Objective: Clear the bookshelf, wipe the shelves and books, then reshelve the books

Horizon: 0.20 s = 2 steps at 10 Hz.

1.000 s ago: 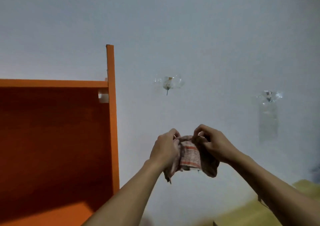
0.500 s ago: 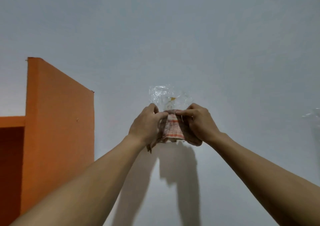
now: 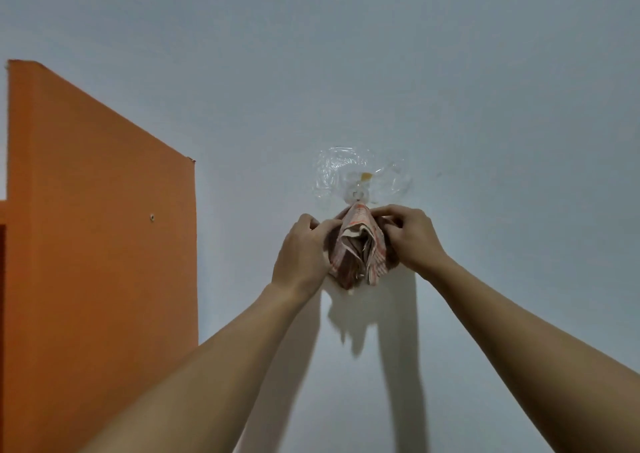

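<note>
A red-and-white striped cloth point(image 3: 360, 248) hangs bunched against the pale wall, its top at a clear adhesive wall hook point(image 3: 358, 194). My left hand point(image 3: 303, 253) grips the cloth's left side and my right hand point(image 3: 410, 236) pinches its upper right edge. Both arms reach up from the bottom of the view. The orange bookshelf point(image 3: 100, 237) stands at the left; only its outer side panel shows, and no books are in view.
The pale grey wall point(image 3: 485, 106) fills most of the view. Crinkled clear tape point(image 3: 332, 172) surrounds the hook. A small screw head point(image 3: 151, 216) sits in the shelf's side panel. The cloth and arms cast shadows on the wall below.
Both hands have carried the cloth up and right, away from the shelf, to the wall hook. The view has swung right, so the shelf's inside is no longer seen.
</note>
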Available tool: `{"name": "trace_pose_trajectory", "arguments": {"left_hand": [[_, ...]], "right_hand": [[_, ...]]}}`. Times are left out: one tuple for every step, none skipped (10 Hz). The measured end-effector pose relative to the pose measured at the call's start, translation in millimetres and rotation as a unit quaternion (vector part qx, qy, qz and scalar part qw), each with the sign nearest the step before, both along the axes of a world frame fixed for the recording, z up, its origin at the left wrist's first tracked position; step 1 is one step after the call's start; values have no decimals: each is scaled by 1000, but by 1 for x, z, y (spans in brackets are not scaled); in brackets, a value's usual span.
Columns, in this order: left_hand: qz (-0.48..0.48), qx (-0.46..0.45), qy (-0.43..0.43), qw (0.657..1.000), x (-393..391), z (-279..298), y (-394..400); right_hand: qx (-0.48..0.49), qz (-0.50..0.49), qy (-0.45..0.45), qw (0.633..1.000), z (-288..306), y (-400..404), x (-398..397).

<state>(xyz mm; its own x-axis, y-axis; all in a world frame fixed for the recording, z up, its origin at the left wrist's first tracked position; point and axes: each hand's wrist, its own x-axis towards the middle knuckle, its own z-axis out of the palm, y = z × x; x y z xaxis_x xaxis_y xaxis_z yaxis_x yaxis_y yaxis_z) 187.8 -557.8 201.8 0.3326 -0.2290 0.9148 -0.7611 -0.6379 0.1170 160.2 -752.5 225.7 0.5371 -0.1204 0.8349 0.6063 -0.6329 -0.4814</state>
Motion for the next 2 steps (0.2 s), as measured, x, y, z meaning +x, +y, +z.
{"name": "trace_pose_trajectory", "arguments": {"left_hand": [[-7, -59, 24, 998, -2, -20, -5], [-11, -134, 70, 988, -3, -48, -3]], "right_hand": [[100, 38, 19, 994, -22, 0, 2], [169, 44, 62, 983, -59, 10, 6]]}}
